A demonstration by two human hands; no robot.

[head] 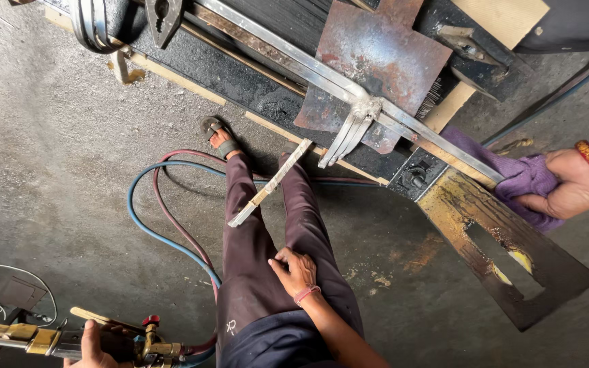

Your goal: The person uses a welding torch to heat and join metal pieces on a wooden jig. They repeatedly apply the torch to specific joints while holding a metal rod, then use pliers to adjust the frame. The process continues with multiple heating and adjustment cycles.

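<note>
Bottom left, a hand [92,343] grips a brass gas torch [69,341], fed by blue and red hoses [165,235]. Whose hand it is cannot be told. Centre, left hand [294,269] rests flat on the thigh, holding nothing. Right hand [570,184] clasps a purple cloth [523,176] around the end of the steel bar [438,140] on the bench.
</note>
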